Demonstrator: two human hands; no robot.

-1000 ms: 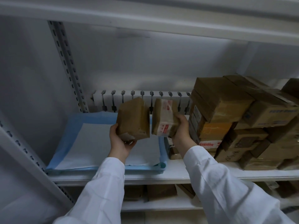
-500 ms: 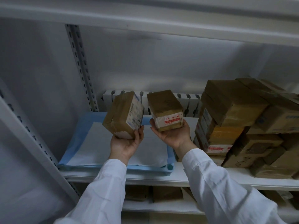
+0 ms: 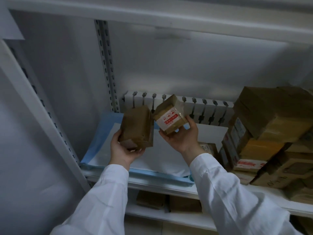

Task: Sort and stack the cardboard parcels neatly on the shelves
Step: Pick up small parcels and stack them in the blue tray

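- Parcels first: your left hand (image 3: 124, 150) grips the plain parcel (image 3: 136, 127) from below, above the blue mat (image 3: 105, 126).
- Your right hand (image 3: 182, 138) grips the labelled parcel (image 3: 170, 116) just beside it at 3 o'clock, label facing you, likely for sorting.
- Stacked parcels (image 3: 271, 133) sit farther at 3 o'clock.

A mat (image 3: 105, 133) lies on the shelf (image 3: 160, 185). Over the mat, the left hand (image 3: 124, 150) holds the left parcel (image 3: 136, 127) and the right hand (image 3: 183, 138) holds the right parcel (image 3: 169, 119) just beside it. Right of the mat stands a stack of parcels (image 3: 264, 133). Behind the mat runs a slotted panel (image 3: 203, 107). Below the mat, smaller parcels (image 3: 184, 204) lie on the lower shelf (image 3: 160, 217).
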